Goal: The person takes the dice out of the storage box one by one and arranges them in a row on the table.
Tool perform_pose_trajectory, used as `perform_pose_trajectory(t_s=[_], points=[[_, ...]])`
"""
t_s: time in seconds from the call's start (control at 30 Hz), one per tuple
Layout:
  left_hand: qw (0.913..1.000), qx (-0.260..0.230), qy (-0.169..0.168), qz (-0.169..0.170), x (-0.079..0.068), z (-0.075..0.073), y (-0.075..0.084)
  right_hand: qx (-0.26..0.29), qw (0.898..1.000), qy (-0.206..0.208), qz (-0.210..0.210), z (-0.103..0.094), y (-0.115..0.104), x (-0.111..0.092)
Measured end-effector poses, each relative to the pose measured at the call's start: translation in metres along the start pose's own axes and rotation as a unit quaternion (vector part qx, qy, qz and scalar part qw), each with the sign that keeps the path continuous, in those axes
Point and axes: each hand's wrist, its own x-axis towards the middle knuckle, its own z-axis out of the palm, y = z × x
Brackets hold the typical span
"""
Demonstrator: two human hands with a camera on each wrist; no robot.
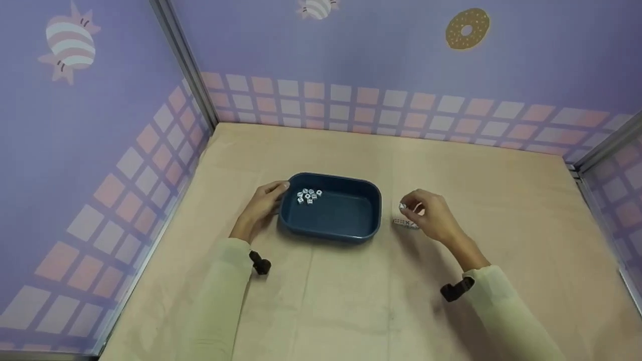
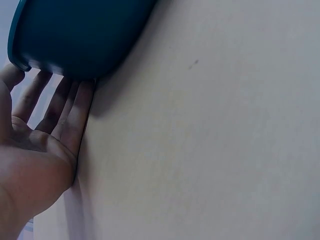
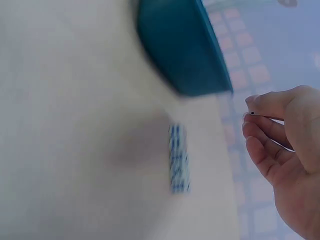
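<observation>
Largest in my head view are the purple patterned walls (image 1: 381, 55), rising beyond the back, left and right edges of the desk (image 1: 351, 301), which has a pale beige top. On the desk I have a dark blue tray (image 1: 331, 215), open side up, well in from the left and right edges and apart from the back edge. The left hand (image 1: 263, 203) grasps the tray's left end, thumb at the rim and fingers against the outer side. The right hand (image 1: 434, 215) is just beyond the tray's right edge, thumb and fingertips pinched together. Near that edge, on the desk, I see a short row of dice (image 1: 401, 222); the right hand partly covers it, and my right wrist view shows it blurred. In the tray, a loose cluster of white dice (image 1: 307, 196) lies towards the back left corner, one of them slightly right of the others. Smallest is the single die (image 1: 402, 206) in the right hand's pinch, outside the tray; a dark pip shows in my right wrist view.
</observation>
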Motion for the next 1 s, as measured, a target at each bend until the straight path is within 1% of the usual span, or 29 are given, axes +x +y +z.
perform_pose_trajectory(t_s=[0.1,0.2,0.3,0.4,0.5,0.6,0.73,1.0], points=[[0.9999,-0.01,-0.002,-0.005,0.0,0.001,-0.001,-0.008,1.0,0.006,0.027,-0.005,0.016,-0.013],[0.9998,-0.017,-0.004,-0.01,0.001,0.002,-0.002,-0.003,0.998,0.005,0.057,-0.009,0.03,-0.024],[0.9999,-0.011,0.001,-0.009,0.001,0.0,-0.002,0.0,0.996,0.004,0.084,-0.01,0.042,-0.034],[1.0,-0.001,0.006,-0.006,0.002,-0.001,-0.001,0.002,0.995,0.001,0.099,-0.01,0.05,-0.042],[1.0,0.005,0.004,-0.003,0.002,-0.002,-0.001,0.008,0.994,-0.008,0.11,-0.008,0.054,-0.047],[1.0,0.008,0.0,0.0,0.002,-0.002,-0.001,0.003,0.993,-0.019,0.114,-0.005,0.057,-0.051],[1.0,0.007,-0.003,0.004,0.002,-0.002,-0.001,0.001,0.993,-0.023,0.12,-0.002,0.059,-0.054],[0.9998,0.021,0.003,0.005,0.003,-0.001,-0.002,0.044,0.984,-0.037,0.168,0.001,0.063,-0.057]])
